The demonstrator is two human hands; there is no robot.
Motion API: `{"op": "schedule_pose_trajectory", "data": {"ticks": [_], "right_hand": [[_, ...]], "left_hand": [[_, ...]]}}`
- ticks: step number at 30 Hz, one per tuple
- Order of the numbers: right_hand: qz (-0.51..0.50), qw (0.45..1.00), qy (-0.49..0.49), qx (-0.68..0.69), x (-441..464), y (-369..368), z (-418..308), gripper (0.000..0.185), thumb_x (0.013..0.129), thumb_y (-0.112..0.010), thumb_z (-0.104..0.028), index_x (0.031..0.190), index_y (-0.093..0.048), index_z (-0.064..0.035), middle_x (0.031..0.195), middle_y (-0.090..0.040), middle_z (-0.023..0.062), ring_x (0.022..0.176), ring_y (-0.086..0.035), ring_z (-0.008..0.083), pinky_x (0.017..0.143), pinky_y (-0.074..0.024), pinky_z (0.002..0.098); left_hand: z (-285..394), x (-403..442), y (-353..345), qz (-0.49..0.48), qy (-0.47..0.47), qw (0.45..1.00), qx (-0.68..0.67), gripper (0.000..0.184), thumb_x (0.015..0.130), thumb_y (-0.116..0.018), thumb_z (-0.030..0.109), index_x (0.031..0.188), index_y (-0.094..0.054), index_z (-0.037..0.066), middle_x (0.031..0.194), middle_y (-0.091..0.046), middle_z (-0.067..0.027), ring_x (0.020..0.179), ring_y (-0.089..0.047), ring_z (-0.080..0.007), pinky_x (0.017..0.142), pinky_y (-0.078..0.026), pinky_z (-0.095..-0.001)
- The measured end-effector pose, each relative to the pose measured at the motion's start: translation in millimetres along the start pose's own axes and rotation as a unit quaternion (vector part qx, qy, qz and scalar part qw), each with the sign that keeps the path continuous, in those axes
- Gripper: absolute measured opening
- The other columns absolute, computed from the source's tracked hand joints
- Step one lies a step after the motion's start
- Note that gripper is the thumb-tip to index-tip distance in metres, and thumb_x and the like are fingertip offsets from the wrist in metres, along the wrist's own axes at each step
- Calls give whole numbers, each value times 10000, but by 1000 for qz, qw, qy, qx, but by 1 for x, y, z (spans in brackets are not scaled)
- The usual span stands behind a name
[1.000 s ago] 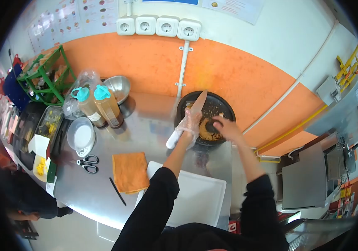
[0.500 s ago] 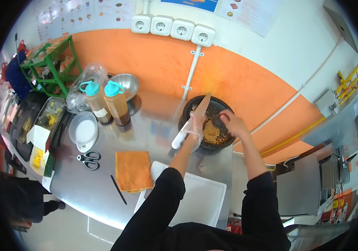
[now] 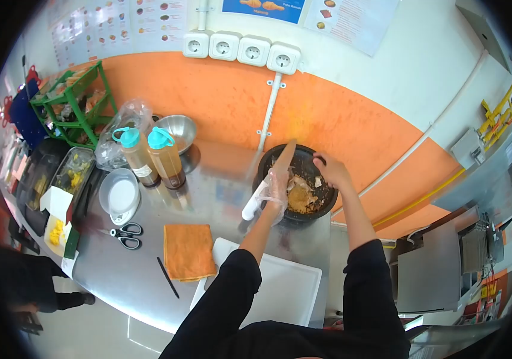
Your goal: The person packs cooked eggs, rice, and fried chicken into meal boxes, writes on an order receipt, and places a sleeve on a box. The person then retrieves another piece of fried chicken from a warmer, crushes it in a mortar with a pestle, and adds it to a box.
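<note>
My left hand (image 3: pixel 276 186), in a clear plastic glove, is closed round a knife at the near left side of a black stone mortar (image 3: pixel 329 205). The knife's white handle (image 3: pixel 255 202) sticks out toward the lower left, and its blade points up over the bowl. My bare right hand (image 3: pixel 332 172) is at the bowl's right rim, fingers curled round a dark pestle, mostly hidden against the dark bowl. Inside the mortar lie a light brown paste (image 3: pixel 299 198), darker crumbs and some pale pieces.
A white tray (image 3: pixel 286 287), orange cloth (image 3: pixel 188 252), black stick (image 3: pixel 168 277) and scissors (image 3: pixel 129 235) lie nearer. Leftward are a white scale (image 3: pixel 121 200), two turquoise-capped bottles (image 3: pixel 165 158), a metal bowl (image 3: pixel 179 128) and a green rack (image 3: pixel 75 107). A person's dark clothing shows lower left.
My right hand has lifted from over the paste to the bowl's upper right rim, uncovering pale pieces. My left hand still grips the knife. The view has shifted slightly.
</note>
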State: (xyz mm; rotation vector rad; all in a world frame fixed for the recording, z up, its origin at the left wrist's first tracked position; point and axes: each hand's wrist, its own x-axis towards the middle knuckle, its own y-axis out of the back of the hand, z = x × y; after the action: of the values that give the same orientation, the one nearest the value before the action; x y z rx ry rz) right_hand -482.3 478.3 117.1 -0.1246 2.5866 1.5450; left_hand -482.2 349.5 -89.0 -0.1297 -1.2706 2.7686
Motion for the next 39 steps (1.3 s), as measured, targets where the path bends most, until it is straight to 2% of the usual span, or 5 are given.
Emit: {"op": "schedule_pose_trajectory", "data": {"ticks": [12, 17, 23, 27, 39], "right_hand": [[-69, 997, -29, 27, 14, -4, 28, 343, 948, -508, -382, 1254, -540, -229, 553, -523, 68, 434, -508, 160, 397, -415, 312], [45, 986, -44, 156, -35, -3, 52, 393, 940, -519, -422, 1281, -536, -227, 597, -564, 69, 467, -539, 148, 420, -430, 295], [291, 950, 114, 9, -48, -45, 124, 410, 883, -601, -416, 1263, -559, -270, 889, -663, 146, 675, -656, 290, 628, -519, 417], [202, 975, -20, -94, -73, -30, 111, 459, 847, -633, -416, 1286, -523, -337, 938, -644, 139, 803, -660, 338, 692, -532, 433], [196, 933, 228, -199, 2, -41, 135, 493, 828, -651, -407, 1295, -494, -390, 924, -614, 141, 771, -656, 317, 656, -537, 410]], "left_hand": [[-9, 46, 2, 135, -4, 988, 74, 946, 863, -299, 752, 1403, -373, -21, 1446, -375, -235, 1344, -368, -282, 1075, -293, -369], [37, 12, -57, 14, -34, 842, 538, 801, 904, -263, 685, 1180, -613, 19, 1163, -586, -295, 1140, -545, -377, 952, -399, -429], [69, -4, -69, -125, 68, 677, 722, 754, 894, -387, 655, 1239, -574, 10, 1224, -577, -248, 1134, -556, -388, 963, -435, -420], [72, -19, -63, -177, -11, 700, 692, 801, 840, -555, 617, 1325, -475, -16, 1144, -636, -212, 1128, -577, -358, 996, -419, -391], [72, -31, -60, -251, -63, 647, 717, 1171, 554, -868, 494, 1415, -268, -27, 1338, -461, -279, 1241, -469, -397, 1055, -383, -414]]}}
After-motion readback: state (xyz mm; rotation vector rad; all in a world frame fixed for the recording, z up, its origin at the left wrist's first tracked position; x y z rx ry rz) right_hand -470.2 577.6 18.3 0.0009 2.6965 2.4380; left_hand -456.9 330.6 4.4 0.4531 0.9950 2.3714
